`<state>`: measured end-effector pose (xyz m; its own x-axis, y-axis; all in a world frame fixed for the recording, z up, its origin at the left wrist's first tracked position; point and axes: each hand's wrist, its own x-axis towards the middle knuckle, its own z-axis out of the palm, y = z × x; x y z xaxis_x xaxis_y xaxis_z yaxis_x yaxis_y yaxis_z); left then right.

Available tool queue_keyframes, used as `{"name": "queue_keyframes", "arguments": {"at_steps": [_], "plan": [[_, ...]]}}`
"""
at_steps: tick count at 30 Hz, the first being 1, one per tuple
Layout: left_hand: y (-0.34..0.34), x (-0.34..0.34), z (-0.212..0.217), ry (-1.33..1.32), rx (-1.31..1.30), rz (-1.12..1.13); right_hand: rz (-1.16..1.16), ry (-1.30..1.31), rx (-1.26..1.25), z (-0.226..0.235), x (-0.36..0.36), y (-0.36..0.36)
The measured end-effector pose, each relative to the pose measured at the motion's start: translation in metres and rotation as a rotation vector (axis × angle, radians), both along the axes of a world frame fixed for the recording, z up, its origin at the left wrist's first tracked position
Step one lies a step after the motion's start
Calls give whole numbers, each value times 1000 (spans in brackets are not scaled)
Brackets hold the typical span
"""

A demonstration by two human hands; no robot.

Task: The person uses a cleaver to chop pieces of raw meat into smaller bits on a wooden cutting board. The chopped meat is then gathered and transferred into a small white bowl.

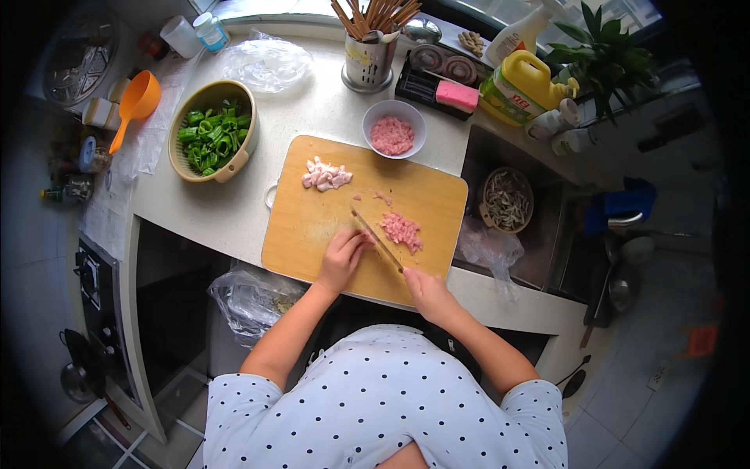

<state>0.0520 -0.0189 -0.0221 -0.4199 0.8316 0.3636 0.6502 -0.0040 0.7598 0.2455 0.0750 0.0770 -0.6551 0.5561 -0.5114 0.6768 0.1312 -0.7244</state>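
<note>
A wooden cutting board (pixel 312 227) lies on the white counter. My right hand (pixel 424 291) grips the handle of a knife (pixel 376 239) whose blade stands edge-down on the board. My left hand (pixel 342 256) rests curled just left of the blade, fingertips pressing a small piece of pink meat. Diced pink meat (pixel 402 230) sits in a small heap right of the blade. A pile of paler meat chunks (pixel 326 176) lies at the board's far side. A white bowl (pixel 394 129) behind the board holds more minced pink meat.
A beige colander (pixel 209 131) of chopped green vegetables stands left of the board. Behind are a chopstick holder (pixel 369 59), a pink sponge (pixel 457 95) and a yellow bottle (pixel 522 86). A sink (pixel 539 227) with a basket of scraps is at right; a stove (pixel 92 289) at left.
</note>
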Motion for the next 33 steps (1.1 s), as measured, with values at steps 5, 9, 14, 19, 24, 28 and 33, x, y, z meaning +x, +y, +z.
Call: {"name": "queue_keyframes", "arguments": {"at_steps": [5, 9, 14, 19, 24, 28, 33], "plan": [[5, -3, -1, 32, 7, -9, 39, -41, -33, -2, -6, -1], [4, -3, -18, 78, -8, -3, 37, 5, 35, -13, -58, -1], [2, -5, -11, 66, 24, -20, -26, 115, 136, -34, -33, -8], [-5, -6, 2, -64, 24, -51, -99, -77, -42, -13, 0, 10], [-7, -13, 5, 34, 6, -33, -27, 17, -30, -1, -5, 2], [-3, -10, -2, 59, 29, -37, -1, 18, -8, -1, -7, -11], [1, -10, 2, 69, 39, -52, 39, -62, -20, 2, -15, -13]]}}
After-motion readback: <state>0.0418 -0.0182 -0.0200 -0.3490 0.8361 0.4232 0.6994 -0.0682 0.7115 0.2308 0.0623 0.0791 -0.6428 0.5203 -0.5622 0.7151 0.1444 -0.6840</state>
